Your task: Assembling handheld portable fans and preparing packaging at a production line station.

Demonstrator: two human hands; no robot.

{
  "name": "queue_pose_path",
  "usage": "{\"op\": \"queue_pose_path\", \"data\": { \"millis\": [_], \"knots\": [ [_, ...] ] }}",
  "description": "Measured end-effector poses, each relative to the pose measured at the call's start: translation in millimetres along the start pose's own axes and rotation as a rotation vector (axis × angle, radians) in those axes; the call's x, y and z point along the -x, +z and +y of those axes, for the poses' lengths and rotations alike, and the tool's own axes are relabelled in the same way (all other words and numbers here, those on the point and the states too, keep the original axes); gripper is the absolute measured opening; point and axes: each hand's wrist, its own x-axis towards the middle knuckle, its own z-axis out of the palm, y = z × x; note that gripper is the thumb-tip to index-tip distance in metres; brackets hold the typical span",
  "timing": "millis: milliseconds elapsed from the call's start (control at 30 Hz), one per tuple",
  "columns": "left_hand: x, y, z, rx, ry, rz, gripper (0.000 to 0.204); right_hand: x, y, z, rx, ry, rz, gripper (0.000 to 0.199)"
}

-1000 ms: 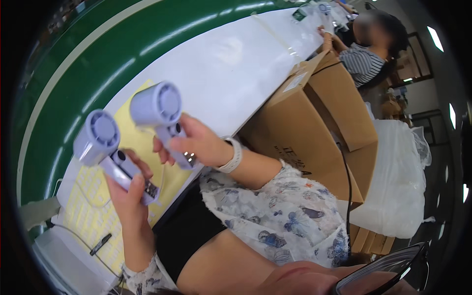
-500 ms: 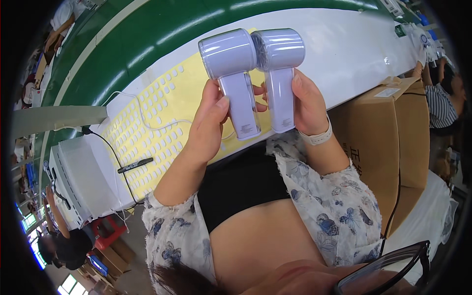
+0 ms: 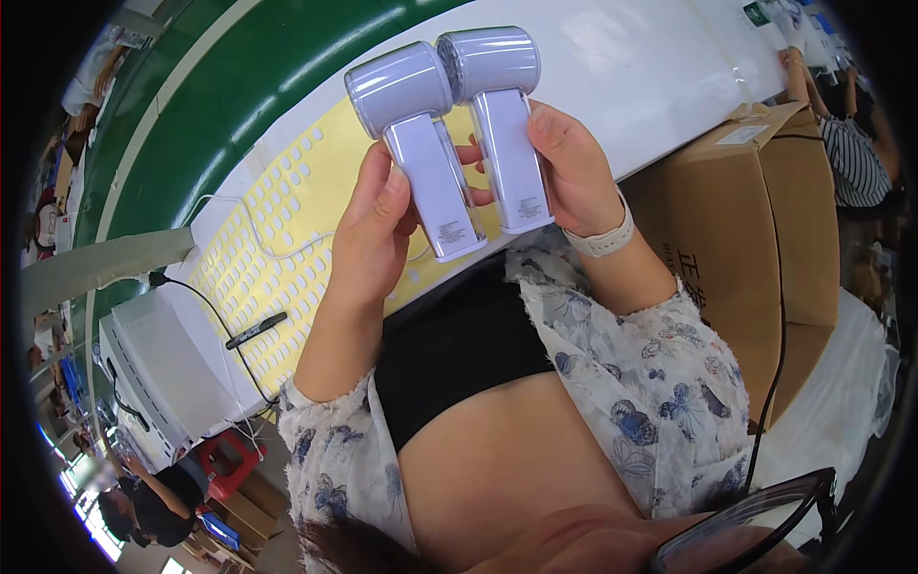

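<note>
My left hand (image 3: 371, 215) grips a pale lilac handheld device (image 3: 432, 187) by its handle, thumb on the side. It is shaped like a small hair dryer, with a drum-shaped head at the top and glossy clear edges along the handle. A matching lilac device (image 3: 509, 158) is in my right hand (image 3: 577, 170), thumb along its outer edge. Both stand nearly upright side by side, heads close together, with small print low on the handles. Fingertips show in the gap between the handles; the rest of the fingers are hidden behind.
Beneath lies a yellow sheet (image 3: 287, 206) with rows of white oval stickers, crossed by a white cable (image 3: 256, 239). A black marker (image 3: 256, 330) rests on it. At left stands a white box-shaped unit (image 3: 158, 368); at right, a large cardboard carton (image 3: 722, 230). Other people are at both sides.
Both devices and my hands have shifted left and slightly up in the picture, still held side by side. The surroundings have shifted a little too, as the view moved.
</note>
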Motion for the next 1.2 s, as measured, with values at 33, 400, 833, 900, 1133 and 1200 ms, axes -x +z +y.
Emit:
{"op": "queue_pose_path", "data": {
  "millis": [33,400,833,900,1133,1200],
  "knots": [
    [-1,0,-1,0.0,-0.004,-0.005,0.058,0,0,0,0.003,-0.012,-0.01,0.054],
    [14,-9,-7,-0.538,0.131,0.243,0.09,15,-29,8,0.491,-0.093,-0.175,0.078],
    [5,-12,-7,-0.469,0.582,0.166,0.109,3,-12,-1,0.277,-0.076,-0.291,0.117],
    [8,-6,-2,-0.307,0.45,0.172,0.113,1,-11,3,0.324,-0.146,-0.272,0.116],
    [3,-13,-5,-0.245,0.365,0.176,0.097,2,3,4,0.372,-0.246,-0.167,0.106],
    [-1,-20,-10,-0.262,0.359,0.178,0.084,-3,1,7,0.441,-0.254,-0.142,0.099]
  ]
}}
